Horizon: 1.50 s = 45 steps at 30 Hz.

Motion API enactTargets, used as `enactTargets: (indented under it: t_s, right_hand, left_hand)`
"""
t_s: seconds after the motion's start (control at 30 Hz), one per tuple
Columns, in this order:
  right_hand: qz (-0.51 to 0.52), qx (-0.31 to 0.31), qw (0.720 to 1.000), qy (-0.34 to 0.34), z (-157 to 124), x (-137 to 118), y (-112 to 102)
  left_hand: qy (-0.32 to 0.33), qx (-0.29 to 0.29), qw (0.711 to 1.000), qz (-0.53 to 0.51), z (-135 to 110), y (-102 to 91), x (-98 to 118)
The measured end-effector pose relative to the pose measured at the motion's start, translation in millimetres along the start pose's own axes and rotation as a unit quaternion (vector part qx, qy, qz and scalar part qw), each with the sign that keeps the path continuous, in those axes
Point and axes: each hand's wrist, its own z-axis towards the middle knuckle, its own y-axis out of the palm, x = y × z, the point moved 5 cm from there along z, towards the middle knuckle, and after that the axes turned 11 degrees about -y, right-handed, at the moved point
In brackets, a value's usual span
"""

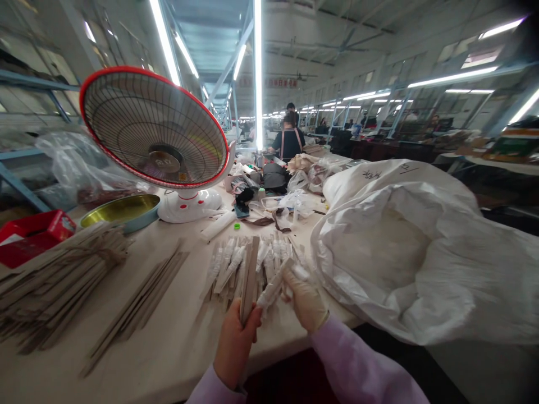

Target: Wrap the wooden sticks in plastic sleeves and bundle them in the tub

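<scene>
My left hand (239,336) is closed round the lower end of a flat grey-brown strip (251,272), which stands up from the fist. My right hand (306,294), in a pale glove, pinches a strip wrapped in white plastic (273,287); its lower end comes close to my left fingers. Something white shows along the right fingers, too unclear to name. Just beyond both hands lies a pile of similar wrapped strips (229,261) on the table (168,353). Farther left, several bare strips (141,300) lie in a loose row.
A large tied bundle of strips (54,280) lies at the left, near a red box (37,235) and a brass-coloured bowl (122,210). A red-rimmed heater (155,129) stands behind. At right gapes a big white sack (446,264). Clutter and a person (289,140) are farther back.
</scene>
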Motion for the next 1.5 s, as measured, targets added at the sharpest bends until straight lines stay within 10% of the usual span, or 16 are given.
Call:
enactTargets:
  t_s: [0.23,0.53,0.9,1.1,1.27,1.5]
  right_hand:
    - [-0.028,0.008,1.000,0.010,17.4,6.7,-3.8]
    - [-0.066,0.064,0.995,-0.030,33.8,-13.2,-29.3]
    - [-0.217,0.011,0.963,-0.159,21.1,-14.8,-16.8]
    - [-0.172,-0.123,0.977,-0.014,4.6,-7.4,-7.8]
    - [-0.045,0.012,0.999,-0.001,21.6,-11.0,-32.6]
    - [0.020,0.032,0.999,0.030,34.8,-19.9,-34.8]
  left_hand:
    - [-0.028,-0.107,0.993,-0.048,-4.7,13.5,4.4]
    - [-0.100,-0.079,0.981,-0.147,41.9,40.3,18.3]
    - [-0.059,-0.125,0.985,-0.105,12.9,38.1,15.5]
    - [-0.047,-0.135,0.984,-0.109,8.8,28.7,24.6]
    - [-0.084,-0.189,0.974,-0.091,-13.6,11.4,7.6]
    - [-0.056,-0.156,0.986,-0.012,-18.4,-10.0,-11.3]
